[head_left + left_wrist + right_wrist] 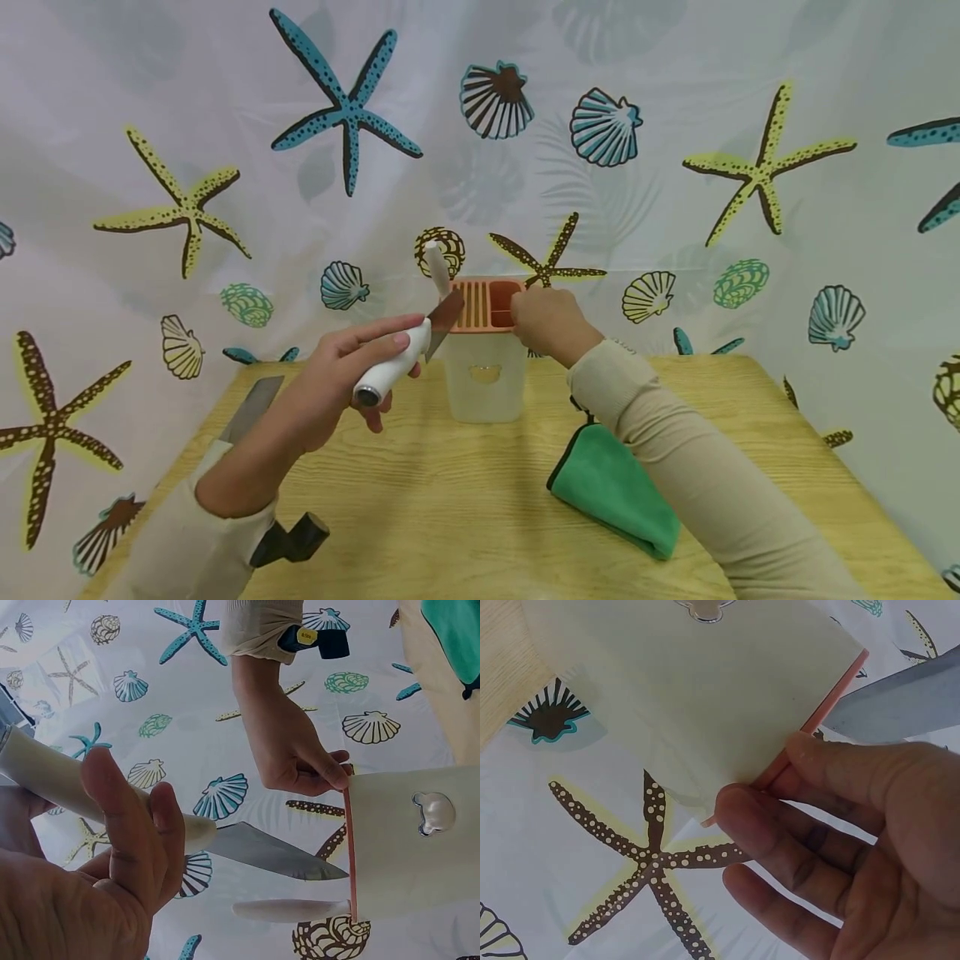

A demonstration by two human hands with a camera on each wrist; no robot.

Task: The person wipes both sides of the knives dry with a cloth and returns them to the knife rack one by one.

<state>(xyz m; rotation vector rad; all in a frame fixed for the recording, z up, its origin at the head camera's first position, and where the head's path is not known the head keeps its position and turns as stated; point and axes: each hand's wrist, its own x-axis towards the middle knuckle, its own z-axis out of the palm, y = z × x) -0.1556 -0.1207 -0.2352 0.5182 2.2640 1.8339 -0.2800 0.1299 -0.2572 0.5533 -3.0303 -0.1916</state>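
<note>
Hands (pixel 337 375) (pixel 551 323) grip smooth-handled metal knife (pixel 418 340), boxy slot-topped holder (pixel 487 400).

Head cam looks forward and down over wooden surface (pixel 435 508), farthest off. Left wrist cam, close, sees knife holder (pixel 486 396) sideways; right wrist cam, closest, near upside down. All share knife holder, knife blade (pixel 446 321).

knife handle (pixel 392 367): white | holder top (pixel 480 329): orange | cloth (pixel 611 487): green, black-edged | backdrop (pixel 480 200): starfish-and-shell print
</note>
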